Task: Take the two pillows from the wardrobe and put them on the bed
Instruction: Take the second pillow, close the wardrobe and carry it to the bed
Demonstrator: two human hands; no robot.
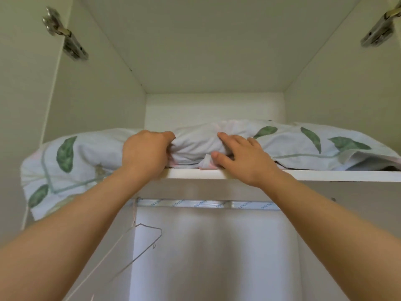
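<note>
A white pillow printed with green leaves lies across the wardrobe's top shelf. Its left end hangs over the shelf's front edge. My left hand is closed on a bunched fold of the pillow's fabric near the middle. My right hand rests on the same fold just to the right, fingers spread and pressing into the cloth, thumb at the shelf edge. Only one pillow can be made out; whether a second lies behind or under it is hidden.
Below the shelf runs a metal hanging rail with a bare wire hanger on its left. Both wardrobe doors stand open, hinges at the upper left and upper right. The wardrobe's ceiling is close above the pillow.
</note>
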